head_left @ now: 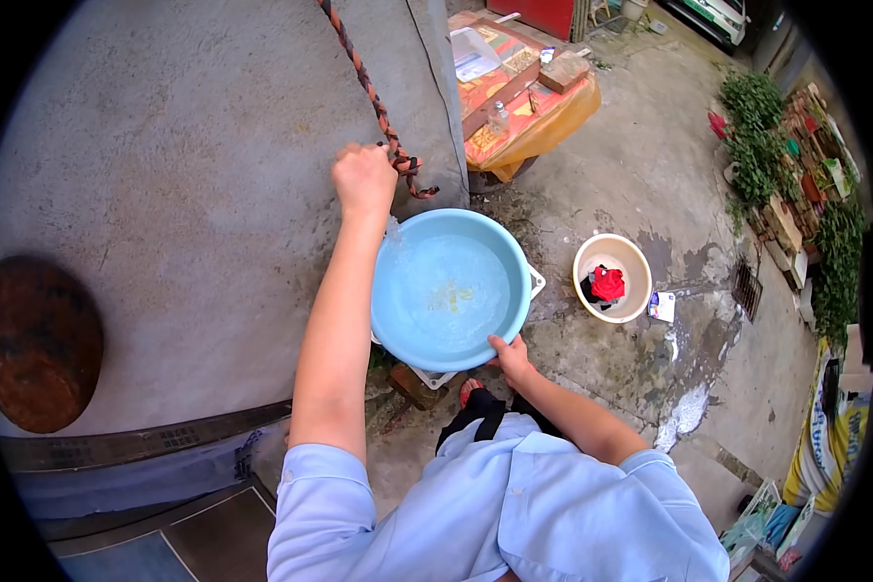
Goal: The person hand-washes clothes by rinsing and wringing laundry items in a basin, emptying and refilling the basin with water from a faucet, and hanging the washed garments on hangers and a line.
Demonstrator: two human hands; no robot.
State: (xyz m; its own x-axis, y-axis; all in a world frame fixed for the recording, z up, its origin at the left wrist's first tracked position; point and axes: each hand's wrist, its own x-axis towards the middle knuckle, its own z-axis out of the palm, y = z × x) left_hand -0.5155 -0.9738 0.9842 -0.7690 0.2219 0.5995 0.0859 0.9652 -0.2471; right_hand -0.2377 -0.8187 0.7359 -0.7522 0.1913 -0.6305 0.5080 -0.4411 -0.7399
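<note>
A light blue plastic basin (pixel 448 267) with clear water and a yellowish print at its bottom sits on a white stand (pixel 433 377). My right hand (pixel 512 357) grips the basin's near right rim, thumb over the edge. Up at the grey wall, my left hand (pixel 364 175) is closed in a fist around something its fingers hide. Just below that hand, water (pixel 394 230) shows at the basin's left rim. A braided orange and black rope (pixel 364 78) hangs right beside the left hand, its knotted end just to the right.
On the wet concrete to the right stands a cream bucket (pixel 592 254) holding red and dark cloth, with a small white and blue packet (pixel 662 307) beside it. A cloth-covered table (pixel 524 92) stands beyond. Plants (pixel 753 107) and stacked bricks line the far right.
</note>
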